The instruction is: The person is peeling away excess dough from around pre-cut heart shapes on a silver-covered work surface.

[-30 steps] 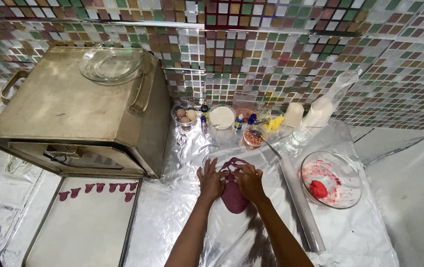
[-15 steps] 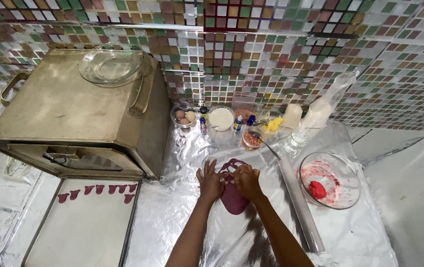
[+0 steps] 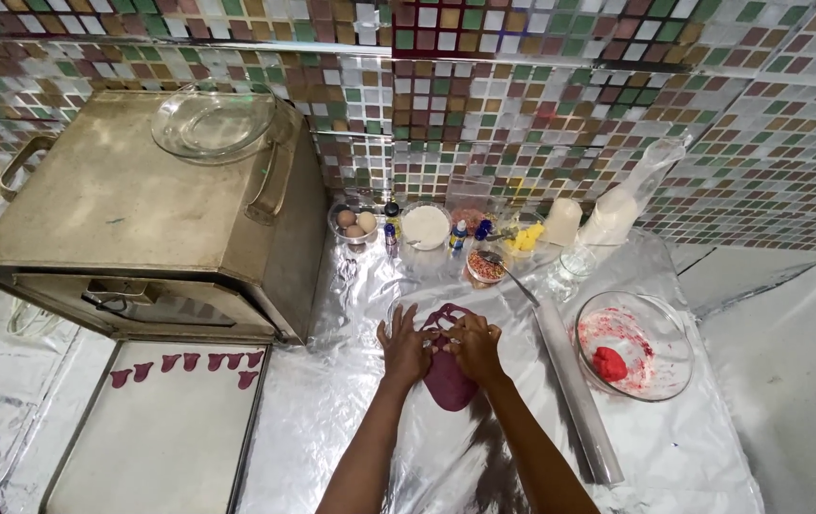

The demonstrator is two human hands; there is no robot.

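A flat sheet of dark purple dough [image 3: 450, 381] lies on the foil-covered counter [image 3: 351, 419], with shapes cut out of its far part. My left hand [image 3: 404, 345] rests on the dough's left side, fingers spread. My right hand [image 3: 474, 345] presses on the dough's upper right, fingers bent over it. The two hands almost touch. A long metal rolling pin [image 3: 575, 390] lies just right of my right arm.
A metal oven [image 3: 146, 224] with a glass dish [image 3: 214, 124] on top stands at left. Below it a tray [image 3: 156, 438] carries several purple dough pieces [image 3: 186, 363]. A glass bowl with red dough [image 3: 635, 345] sits at right. Eggs, small jars and bottles line the tiled wall.
Both hands stay on the purple dough in nearly the same place; the fingers shift slightly. The view has drifted a little.
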